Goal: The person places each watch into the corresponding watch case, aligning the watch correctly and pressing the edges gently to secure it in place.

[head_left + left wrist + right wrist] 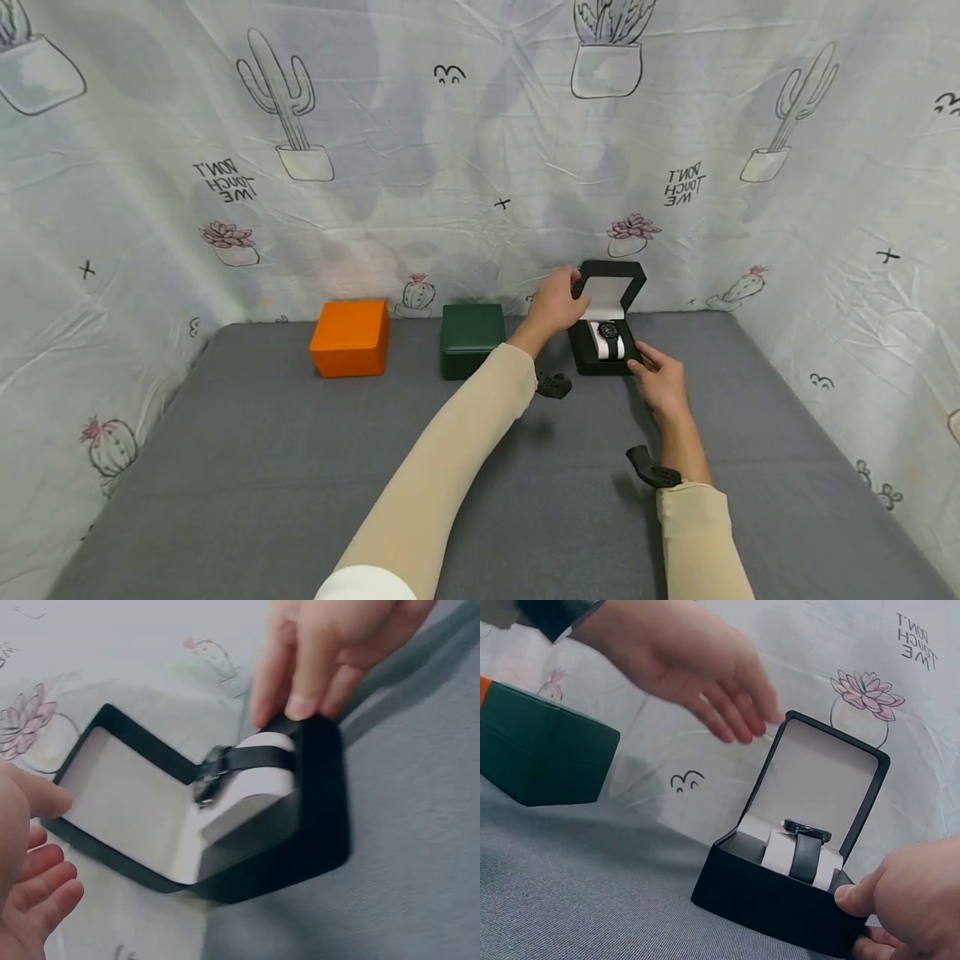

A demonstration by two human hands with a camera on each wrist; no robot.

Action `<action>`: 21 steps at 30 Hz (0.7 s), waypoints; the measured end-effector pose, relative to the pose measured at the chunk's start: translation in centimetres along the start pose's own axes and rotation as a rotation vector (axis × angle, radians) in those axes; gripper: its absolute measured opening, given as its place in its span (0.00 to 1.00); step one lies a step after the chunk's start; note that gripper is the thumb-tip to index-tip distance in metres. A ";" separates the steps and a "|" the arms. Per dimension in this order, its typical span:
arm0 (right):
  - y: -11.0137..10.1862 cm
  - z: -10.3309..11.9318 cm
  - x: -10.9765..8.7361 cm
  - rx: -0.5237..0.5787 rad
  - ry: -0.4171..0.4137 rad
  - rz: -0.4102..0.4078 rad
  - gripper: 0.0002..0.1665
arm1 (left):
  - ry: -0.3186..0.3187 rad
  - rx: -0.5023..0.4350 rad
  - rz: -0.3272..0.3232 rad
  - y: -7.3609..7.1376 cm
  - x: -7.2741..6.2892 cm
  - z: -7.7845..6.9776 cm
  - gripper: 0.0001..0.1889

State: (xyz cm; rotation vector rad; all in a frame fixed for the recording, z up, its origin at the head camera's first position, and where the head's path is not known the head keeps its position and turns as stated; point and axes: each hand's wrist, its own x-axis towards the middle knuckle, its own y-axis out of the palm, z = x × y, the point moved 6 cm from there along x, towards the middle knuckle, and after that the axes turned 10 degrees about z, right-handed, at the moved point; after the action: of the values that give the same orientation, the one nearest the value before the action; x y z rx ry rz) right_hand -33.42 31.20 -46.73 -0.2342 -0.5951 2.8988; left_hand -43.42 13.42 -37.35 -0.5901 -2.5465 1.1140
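A black watch box [606, 368] stands with its lid [612, 268] raised, showing a pale lining. Inside, a black wristwatch [608, 331] is wrapped around a white cushion [781, 853]. My left hand [557, 302] is at the lid's left edge. Its thumb [52, 799] meets the rim in the left wrist view, while the other fingers are loosely bent, apart from the lid. My right hand [662, 379] grips the box's front right corner, thumb [849, 898] and fingers against its walls.
A green box [472, 342] sits left of the watch box, and an orange box [350, 338] farther left, both closed. A grey cloth [300, 483] covers the table. Behind hangs a white curtain [465, 150] printed with cacti.
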 end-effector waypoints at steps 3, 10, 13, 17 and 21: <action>-0.1 0.0 0.0 -0.007 0.004 -0.003 0.29 | 0.026 0.029 0.008 -0.9 0.7 -0.6 0.24; -0.2 0.0 0.0 0.002 0.005 -0.009 0.29 | 0.030 0.133 0.102 -0.9 2.3 -1.8 0.27; -0.2 0.0 0.0 0.001 0.006 -0.005 0.29 | 0.029 0.149 0.107 -0.7 2.5 -2.0 0.25; -0.2 0.0 0.1 0.007 0.000 -0.003 0.29 | 0.029 0.150 0.057 -0.7 2.4 -2.0 0.22; -0.3 -0.1 0.2 0.006 0.003 -0.005 0.29 | 0.033 0.164 0.051 -0.8 2.3 -2.1 0.21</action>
State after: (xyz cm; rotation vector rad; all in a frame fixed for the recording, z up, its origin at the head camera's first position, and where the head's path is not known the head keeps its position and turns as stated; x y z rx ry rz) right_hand -33.53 31.48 -46.69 -0.2355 -0.5851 2.8948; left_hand -44.70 15.34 -35.13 -0.6292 -2.3950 1.3042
